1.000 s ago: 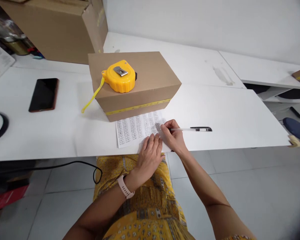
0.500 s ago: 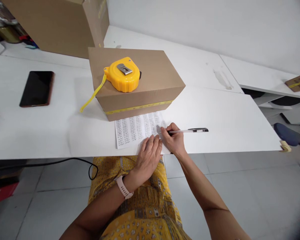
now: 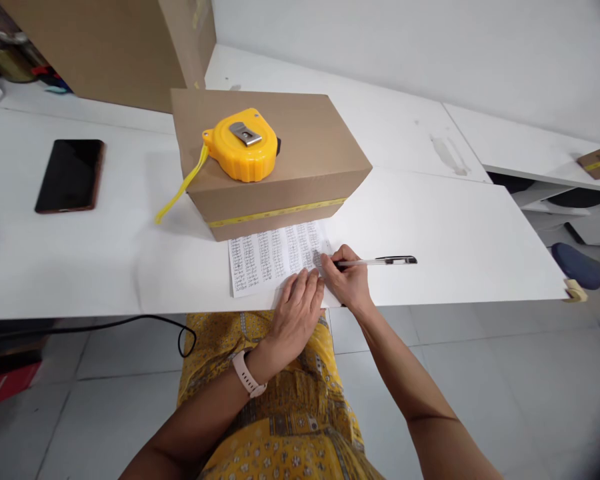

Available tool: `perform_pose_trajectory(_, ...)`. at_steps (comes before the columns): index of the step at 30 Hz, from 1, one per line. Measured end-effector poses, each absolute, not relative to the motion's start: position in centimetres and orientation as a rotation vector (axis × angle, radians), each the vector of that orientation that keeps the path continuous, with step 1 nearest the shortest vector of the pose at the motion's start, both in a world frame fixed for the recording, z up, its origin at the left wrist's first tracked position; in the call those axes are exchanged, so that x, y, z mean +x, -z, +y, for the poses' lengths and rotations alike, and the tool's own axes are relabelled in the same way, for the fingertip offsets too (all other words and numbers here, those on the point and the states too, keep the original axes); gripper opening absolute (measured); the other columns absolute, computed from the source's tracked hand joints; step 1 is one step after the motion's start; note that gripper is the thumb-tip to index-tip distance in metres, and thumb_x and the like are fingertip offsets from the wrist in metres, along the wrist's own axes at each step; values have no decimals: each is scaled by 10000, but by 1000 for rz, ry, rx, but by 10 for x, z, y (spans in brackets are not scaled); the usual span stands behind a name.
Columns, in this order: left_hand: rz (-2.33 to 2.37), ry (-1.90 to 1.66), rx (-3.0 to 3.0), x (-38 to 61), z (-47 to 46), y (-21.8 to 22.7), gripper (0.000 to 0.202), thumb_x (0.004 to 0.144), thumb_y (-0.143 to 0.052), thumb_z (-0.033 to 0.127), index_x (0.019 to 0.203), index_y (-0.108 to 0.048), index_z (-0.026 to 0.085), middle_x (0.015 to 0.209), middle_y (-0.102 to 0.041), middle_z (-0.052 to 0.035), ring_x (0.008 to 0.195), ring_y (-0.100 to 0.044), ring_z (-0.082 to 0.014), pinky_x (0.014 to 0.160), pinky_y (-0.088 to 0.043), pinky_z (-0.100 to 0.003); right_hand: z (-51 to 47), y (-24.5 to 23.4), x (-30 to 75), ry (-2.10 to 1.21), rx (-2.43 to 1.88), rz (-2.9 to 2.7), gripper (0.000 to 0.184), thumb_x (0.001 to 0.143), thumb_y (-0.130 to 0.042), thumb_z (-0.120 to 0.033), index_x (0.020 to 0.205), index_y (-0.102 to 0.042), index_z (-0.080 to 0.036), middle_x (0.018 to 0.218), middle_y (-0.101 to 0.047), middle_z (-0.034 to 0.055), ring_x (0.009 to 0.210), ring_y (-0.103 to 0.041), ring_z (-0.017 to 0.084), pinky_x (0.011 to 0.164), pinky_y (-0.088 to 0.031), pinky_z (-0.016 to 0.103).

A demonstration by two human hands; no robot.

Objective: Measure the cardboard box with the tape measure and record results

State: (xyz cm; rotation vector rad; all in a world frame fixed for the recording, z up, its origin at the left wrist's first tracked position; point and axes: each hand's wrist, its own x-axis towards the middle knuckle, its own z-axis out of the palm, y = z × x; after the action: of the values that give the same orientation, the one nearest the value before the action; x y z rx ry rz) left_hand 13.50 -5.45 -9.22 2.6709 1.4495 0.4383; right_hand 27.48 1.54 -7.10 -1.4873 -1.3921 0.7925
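A sheet of paper [image 3: 267, 261] covered in small written columns lies at the front edge of the white table [image 3: 430, 233]. My left hand [image 3: 296, 319] rests flat on its lower right part, fingers together and stretched out. My right hand [image 3: 347, 280] pinches a pen [image 3: 380, 261], its tip on the paper's right side. Just behind the paper stands a closed cardboard box [image 3: 300, 143] with yellow tape. A yellow tape measure [image 3: 243, 145] lies on top of the box, its yellow strap hanging off the left side.
A black phone [image 3: 70, 175] lies on the table at the left. A larger cardboard box [image 3: 110, 47] stands at the back left. A black cable [image 3: 130, 327] hangs under the table edge. A second desk [image 3: 530, 143] stands at the right.
The hands and pen have hardly moved. The view has shifted slightly, so the box and phone sit a little higher and further left in the picture.
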Motion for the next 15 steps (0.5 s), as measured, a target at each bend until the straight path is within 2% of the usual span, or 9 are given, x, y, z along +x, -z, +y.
perform_pose_trajectory(9, 1458, -436, 2682, 135, -55, 91, 522, 1021, -527, 305, 1471, -486, 43, 1540, -498, -199, 1453, -440, -335, 1211, -358, -494, 16, 70, 277, -762, -1504, -1359, 363, 803, -681, -375, 587, -428, -229, 531, -429, -60, 525, -373, 98, 515, -321, 266)
perform_pose_trajectory(15, 1493, -516, 2753, 135, -54, 93, 509, 1004, -575, 319, 1421, -539, 30, 1495, -553, -183, 1407, -491, -331, 1193, -383, -459, 16, 73, 277, -755, -1497, -1378, 343, 811, -668, -369, 601, -437, -227, 544, -428, -61, 536, -379, 97, 518, -318, 260)
